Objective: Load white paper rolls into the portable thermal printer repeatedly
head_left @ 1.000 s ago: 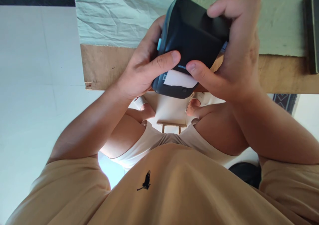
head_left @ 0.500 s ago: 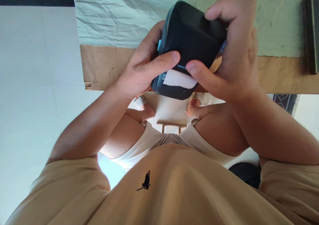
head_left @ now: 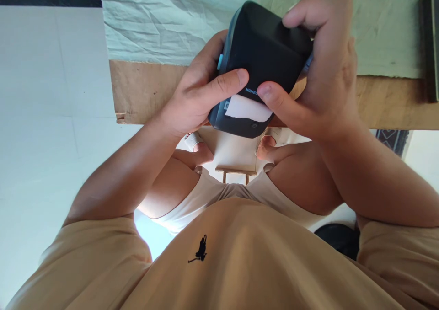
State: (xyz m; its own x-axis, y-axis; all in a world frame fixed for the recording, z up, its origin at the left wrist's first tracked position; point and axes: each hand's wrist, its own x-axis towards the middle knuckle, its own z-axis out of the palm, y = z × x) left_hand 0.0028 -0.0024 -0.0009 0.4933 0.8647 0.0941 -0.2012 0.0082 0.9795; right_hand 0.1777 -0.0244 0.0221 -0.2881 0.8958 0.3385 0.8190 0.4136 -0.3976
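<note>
1. Nearest to you, your tan shirt (head_left: pixel 240 255) fills the bottom of the view, with a small black emblem (head_left: pixel 200 249) on the chest; the frame cuts off its lower part.
2. Past the shirt, your knees and pale shorts (head_left: pixel 219 195) show between your forearms. A small wooden stool (head_left: pixel 236 173) stands on the floor beyond them, mostly hidden.
3. Your left hand (head_left: pixel 195 97) grips the left side of a dark label printer (head_left: pixel 264 54), thumb pressed across its lid near the front. Its other fingers are hidden behind the body.
4. Your right hand (head_left: pixel 325 72) clasps the right side, thumb beside the left thumb on the lid and curled fingers over the far top corner. Both hands are closed on the printer, holding it up above the table's near edge.
5. A white label (head_left: pixel 247 109) pokes from the slot just below your thumbs. The white lettering above it is partly covered by your right thumb, so it cannot be read in full.
6. A blue button (head_left: pixel 220 61) shows on the printer's left side, half hidden by your left hand.
7. Beyond lies the wooden table (head_left: pixel 144 90), covered farther back by a creased pale green cloth (head_left: pixel 164 22).
8. At the right edge, a dark flat object (head_left: pixel 430 45) rests on the cloth, cut off by the frame and unidentifiable.
</note>
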